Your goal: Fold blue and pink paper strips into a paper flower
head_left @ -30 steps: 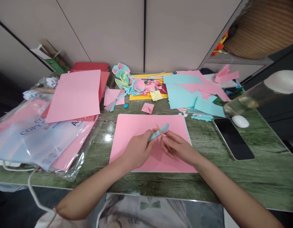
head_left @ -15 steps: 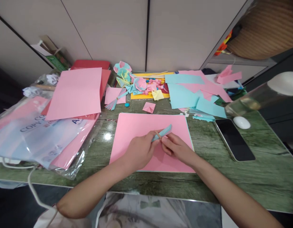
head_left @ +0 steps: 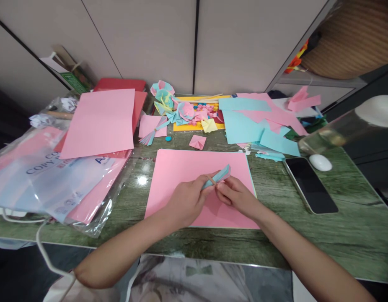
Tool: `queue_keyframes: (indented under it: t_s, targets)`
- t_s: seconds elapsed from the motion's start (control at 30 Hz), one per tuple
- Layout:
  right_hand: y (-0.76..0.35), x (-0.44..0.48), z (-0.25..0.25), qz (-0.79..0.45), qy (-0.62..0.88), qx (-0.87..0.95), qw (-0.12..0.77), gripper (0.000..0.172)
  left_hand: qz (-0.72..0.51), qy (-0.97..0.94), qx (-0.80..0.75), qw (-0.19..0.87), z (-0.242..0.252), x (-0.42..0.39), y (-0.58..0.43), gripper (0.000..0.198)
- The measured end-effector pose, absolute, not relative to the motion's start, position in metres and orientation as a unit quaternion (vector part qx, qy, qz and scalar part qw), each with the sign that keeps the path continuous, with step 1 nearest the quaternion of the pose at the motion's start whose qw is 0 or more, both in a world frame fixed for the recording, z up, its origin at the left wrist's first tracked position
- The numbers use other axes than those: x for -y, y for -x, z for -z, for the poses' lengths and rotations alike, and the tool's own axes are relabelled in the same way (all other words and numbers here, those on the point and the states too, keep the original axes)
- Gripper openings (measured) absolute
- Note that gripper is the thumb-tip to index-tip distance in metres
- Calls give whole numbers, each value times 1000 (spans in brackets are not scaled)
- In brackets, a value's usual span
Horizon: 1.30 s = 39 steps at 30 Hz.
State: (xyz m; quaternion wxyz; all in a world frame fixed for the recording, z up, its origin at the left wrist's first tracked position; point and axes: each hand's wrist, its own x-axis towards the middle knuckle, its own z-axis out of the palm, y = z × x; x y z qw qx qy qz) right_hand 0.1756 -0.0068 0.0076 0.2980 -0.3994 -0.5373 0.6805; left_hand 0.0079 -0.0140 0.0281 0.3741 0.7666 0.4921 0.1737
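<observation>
My left hand is closed around the lower end of a narrow folded strip of blue and pink paper. A thin tan band or cord crosses the strip. The fingertips of my right hand pinch this band at the strip's right side. Both hands are above pink sheets lying flat, with a light blue edge showing beneath. Beyond the sheets rests a small folded pink square. Farther left, a pink and blue paper bundle, tied in the middle, overlaps a pink piece.
A phone and a white oval object lie at the right. Blue paper pieces and paper flowers line the back. Plastic-wrapped paper and a large pink sheet cover the left.
The folded strip has shifted slightly right, with more of its upper end showing. My right hand has moved a little to the right, still pinching the band.
</observation>
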Motion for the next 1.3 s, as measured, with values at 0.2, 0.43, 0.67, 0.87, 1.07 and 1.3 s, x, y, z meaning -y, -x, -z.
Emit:
queue_keyframes:
  t_s: [0.2,0.43,0.67,0.87,1.07,1.3]
  targets:
    - [-175,6,-6,-665,401,550,308,33,-189,-755,-489,393,-26,14,-9,30]
    - [-178,7,-14,-632,404,581,315,41,-216,-760,-488,371,-28,14,-10,26]
    - [-178,4,-20,-515,508,571,388,30,-182,-791,-511,283,-29,8,-6,20]
    - [-175,4,-12,-466,547,578,386,21,-208,-751,-508,369,-29,7,-7,23]
    - [-175,5,-11,-447,550,585,394,21,-238,-684,-473,502,-29,4,-7,23]
    - [-176,6,-11,-443,553,585,394,20,-279,-632,-442,573,-25,5,-10,22]
